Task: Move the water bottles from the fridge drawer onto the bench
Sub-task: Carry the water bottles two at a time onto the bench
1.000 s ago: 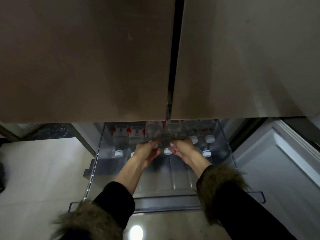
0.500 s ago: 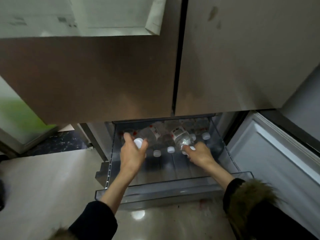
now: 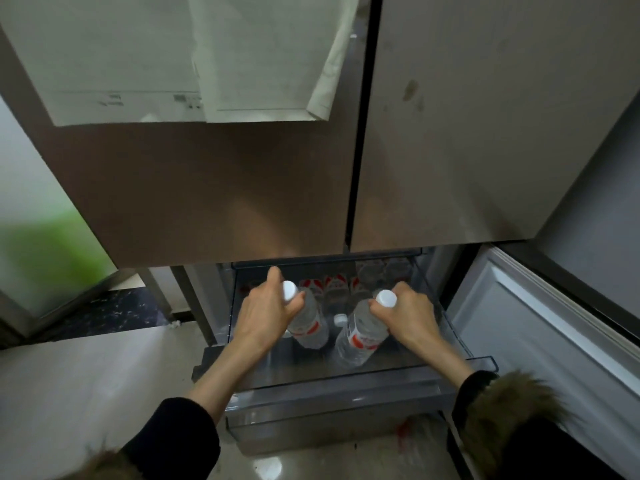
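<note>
- Above everything, two big brown fridge doors point(image 3: 242, 188) fill the upper part of the view, with a dark gap between them; white paper sheets point(image 3: 194, 57) hang on the left door.
- Below the doors, the lower right door point(image 3: 540, 334) stands open and shows its pale inner side.
- On the left, the light glossy floor point(image 3: 86, 393) goes up to a dark speckled strip near the fridge.
- Under the doors, the clear fridge drawer point(image 3: 332, 400) is pulled out toward the person, and its front wall is between the two forearms.
- Both arms wear dark sleeves with brown fur cuffs point(image 3: 512, 407).
- Inside the drawer, the left hand point(image 3: 266, 313) has its fingers curled around the neck of a water bottle point(image 3: 308, 323), just under the white cap. This bottle is tilted, its bottom pointing down into the drawer.
- The right hand point(image 3: 412, 317) grips in the same way a second water bottle point(image 3: 360, 337) at its neck. This one also hangs tilted over the drawer floor, near the first one but apart from it.
- At the back of the drawer, more bottles with red labels point(image 3: 334, 284) lie in a row, partly in shadow.
- Between the two held bottles a small white cap point(image 3: 340, 319) of another bottle is visible.
</note>
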{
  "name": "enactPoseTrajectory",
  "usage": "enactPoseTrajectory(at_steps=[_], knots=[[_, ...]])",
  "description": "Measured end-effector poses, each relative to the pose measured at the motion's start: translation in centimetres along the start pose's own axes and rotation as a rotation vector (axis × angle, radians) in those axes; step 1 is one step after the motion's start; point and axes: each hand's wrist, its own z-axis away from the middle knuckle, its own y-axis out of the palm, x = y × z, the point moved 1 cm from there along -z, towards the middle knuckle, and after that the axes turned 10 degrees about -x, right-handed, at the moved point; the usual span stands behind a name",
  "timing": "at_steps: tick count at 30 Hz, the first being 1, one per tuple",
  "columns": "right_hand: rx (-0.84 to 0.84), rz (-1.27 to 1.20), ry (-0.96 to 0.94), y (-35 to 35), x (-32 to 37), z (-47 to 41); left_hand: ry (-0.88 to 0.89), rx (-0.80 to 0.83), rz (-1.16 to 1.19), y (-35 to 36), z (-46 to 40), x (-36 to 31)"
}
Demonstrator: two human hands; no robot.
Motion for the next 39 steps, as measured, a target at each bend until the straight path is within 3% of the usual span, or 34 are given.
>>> enactPoseTrajectory(at_steps=[8, 12, 16, 24, 29, 33, 39], knots=[[0.083, -0.007, -0.132, 1.2, 1.2, -0.4, -0.035, 0.089, -0.044, 2.4, 0.8, 0.5], [0.135, -0.017, -0.199, 2.4, 1.2, 0.0, -0.151, 0.065, 0.106, 3.6, 1.0, 0.6], [0.231, -0.129, -0.231, 3.2, 0.0, 0.0, -0.118, 0.089, 0.208, 5.2, 2.1, 0.5], [0.6, -0.337, -0.174, 4.9, -3.1, -0.8, -0.137, 0.447, 0.296, 6.2, 2.9, 3.6], [0.625, -0.383, -0.11, 6.1, -3.9, -1.5, -0.215, 0.431, 0.366, 6.4, 2.2, 3.9], [0.6, -0.387, -0.126, 6.0, -3.9, -1.8, -0.188, 0.345, 0.244, 6.3, 2.1, 3.8], [0.471, -0.436, -0.118, 4.4, -2.9, -0.5, -0.105, 0.238, 0.238, 4.7, 2.3, 2.9]])
